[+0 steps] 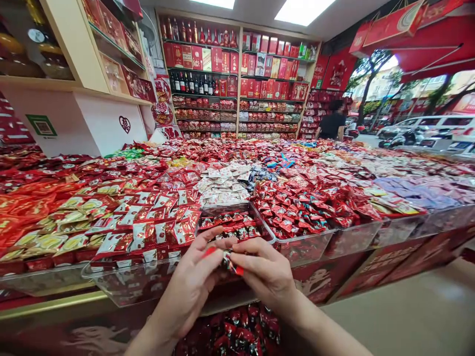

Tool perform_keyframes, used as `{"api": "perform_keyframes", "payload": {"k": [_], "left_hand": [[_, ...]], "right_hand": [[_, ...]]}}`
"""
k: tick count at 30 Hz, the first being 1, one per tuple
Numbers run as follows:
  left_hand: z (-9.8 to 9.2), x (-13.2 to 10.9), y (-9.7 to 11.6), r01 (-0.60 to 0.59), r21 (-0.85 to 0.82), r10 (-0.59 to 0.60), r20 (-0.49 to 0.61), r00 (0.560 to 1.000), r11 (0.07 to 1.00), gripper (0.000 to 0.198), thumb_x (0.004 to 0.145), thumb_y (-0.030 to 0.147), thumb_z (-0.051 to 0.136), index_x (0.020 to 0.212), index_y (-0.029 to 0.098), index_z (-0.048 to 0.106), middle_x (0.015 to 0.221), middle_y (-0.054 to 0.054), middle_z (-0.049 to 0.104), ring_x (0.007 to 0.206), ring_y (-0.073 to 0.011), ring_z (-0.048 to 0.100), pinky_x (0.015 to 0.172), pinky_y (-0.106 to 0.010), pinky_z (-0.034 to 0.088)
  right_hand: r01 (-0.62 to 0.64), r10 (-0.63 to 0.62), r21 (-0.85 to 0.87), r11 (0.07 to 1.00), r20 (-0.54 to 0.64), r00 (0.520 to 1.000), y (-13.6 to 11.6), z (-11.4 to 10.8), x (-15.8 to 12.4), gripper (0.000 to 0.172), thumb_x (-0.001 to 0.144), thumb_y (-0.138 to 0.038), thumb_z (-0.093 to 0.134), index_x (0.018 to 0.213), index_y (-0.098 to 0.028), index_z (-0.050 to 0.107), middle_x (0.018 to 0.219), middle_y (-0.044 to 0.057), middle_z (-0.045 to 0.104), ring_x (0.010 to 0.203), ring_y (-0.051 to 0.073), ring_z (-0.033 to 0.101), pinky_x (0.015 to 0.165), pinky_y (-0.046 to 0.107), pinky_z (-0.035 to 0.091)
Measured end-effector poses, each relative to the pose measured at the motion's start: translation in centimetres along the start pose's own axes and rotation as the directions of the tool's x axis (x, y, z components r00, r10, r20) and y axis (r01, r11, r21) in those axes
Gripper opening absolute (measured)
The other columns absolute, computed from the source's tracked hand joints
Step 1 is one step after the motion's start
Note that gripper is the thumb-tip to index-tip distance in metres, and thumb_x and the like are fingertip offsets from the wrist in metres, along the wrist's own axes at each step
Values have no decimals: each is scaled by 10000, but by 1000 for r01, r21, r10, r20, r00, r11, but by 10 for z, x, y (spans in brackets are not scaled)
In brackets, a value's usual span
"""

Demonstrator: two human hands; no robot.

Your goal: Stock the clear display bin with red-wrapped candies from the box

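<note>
Between my two hands is a small red wrapped candy [227,259] with a dark and white print in its middle. My left hand [198,277] pinches one end of the wrapper with thumb and fingers. On the other end, the fingers of my right hand [265,269] are closed. Just beyond them sits a clear bin [261,222] partly filled with similar red candies [237,225]. Below my wrists lies a heap of shiny red wrapped candies [243,329], partly hidden by my forearms.
Bins of red-and-white packets [148,232] stand left, red candies [297,207] right, white packets [224,180] behind. Shelves of bottles and boxes [204,59] line the back wall. A person in black [331,123] stands far right. Tiled floor [401,316] shows at lower right.
</note>
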State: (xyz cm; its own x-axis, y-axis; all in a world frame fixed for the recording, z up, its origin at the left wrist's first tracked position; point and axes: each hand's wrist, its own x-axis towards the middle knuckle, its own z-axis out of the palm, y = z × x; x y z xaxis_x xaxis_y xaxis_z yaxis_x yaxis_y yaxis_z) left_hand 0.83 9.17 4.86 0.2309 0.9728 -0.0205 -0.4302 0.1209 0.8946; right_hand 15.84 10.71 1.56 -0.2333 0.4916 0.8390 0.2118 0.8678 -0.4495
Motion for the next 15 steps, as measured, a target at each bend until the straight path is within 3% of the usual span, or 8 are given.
{"api": "perform_keyframes", "payload": {"k": [3,6,8,11,15], "left_hand": [[-2,-3,-2,-90,151,86,37,996,984,510,726,177,600,1173,302,388,1147,-24,588,991,-151,563,827,-233,457],[-5,-5,-5,-114,248,108,40,993,962,545,713,197,614,1179,319,360,1198,-28,555,988,-147,569,850,-237,448],[-6,-6,-7,-97,264,88,43,995,960,541,712,212,614,1177,321,360,1181,-29,567,975,-144,576,848,-236,449],[-11,-10,-12,-13,225,-3,71,997,974,539,695,226,637,1158,321,379,1114,-29,609,964,-160,583,863,-272,445],[-29,-21,-26,156,120,-163,46,986,980,551,663,302,667,1146,337,404,1121,-40,607,932,-217,599,760,-331,503]], "right_hand": [[-97,97,21,995,-28,995,-7,-1,-17,357,759,-56,463,1017,-280,567,1092,68,540,955,157,549,773,306,491],[-232,243,142,962,-61,968,-9,-3,-25,364,769,-98,460,1084,-277,492,1202,88,460,1053,190,498,791,338,493],[-242,247,100,965,-34,969,-8,-5,-28,389,749,-139,518,1112,-270,466,1254,102,410,1089,212,469,810,355,488],[-47,60,-181,982,66,996,-10,-9,-32,458,721,-107,561,1140,-271,475,1269,103,419,1061,215,481,838,362,471],[262,-187,-332,906,241,952,-13,-17,-34,470,773,-108,499,1222,-224,424,966,72,645,825,184,556,695,321,501]]}}
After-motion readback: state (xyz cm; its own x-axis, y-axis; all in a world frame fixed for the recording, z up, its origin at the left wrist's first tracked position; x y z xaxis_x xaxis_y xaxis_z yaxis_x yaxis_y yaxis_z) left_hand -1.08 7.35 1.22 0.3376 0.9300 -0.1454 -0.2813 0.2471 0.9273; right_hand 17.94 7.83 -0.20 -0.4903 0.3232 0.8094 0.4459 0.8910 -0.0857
